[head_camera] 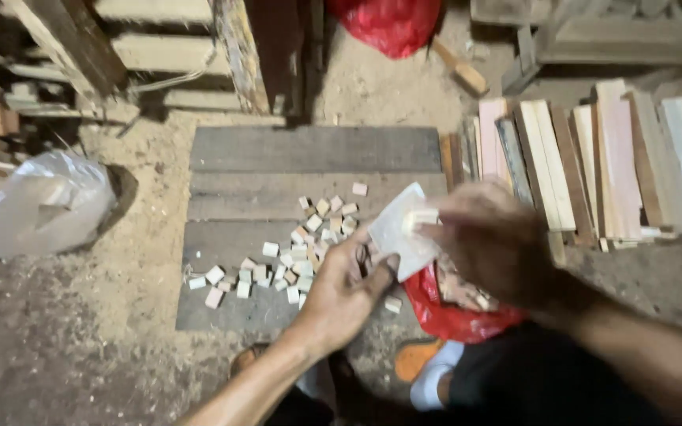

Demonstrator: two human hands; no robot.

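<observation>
My left hand [341, 288] pinches the lower edge of a small grey-white sheet [401, 234], probably sandpaper, held above the planks. My right hand [492, 241], blurred by motion, presses a small pale wooden block [420, 216] against that sheet. Below and left of the hands, several small wooden blocks [294, 256] lie scattered on dark grey planks [309, 150]. A red plastic bag [447, 315] with more blocks in it sits under my right hand.
A stack of wooden slats [593, 158] lies to the right. A clear plastic bag [37, 205] rests on the sawdust-covered floor at left. Another red bag [392, 24] and a wooden handle [459, 69] are at the top. Timber is piled at upper left.
</observation>
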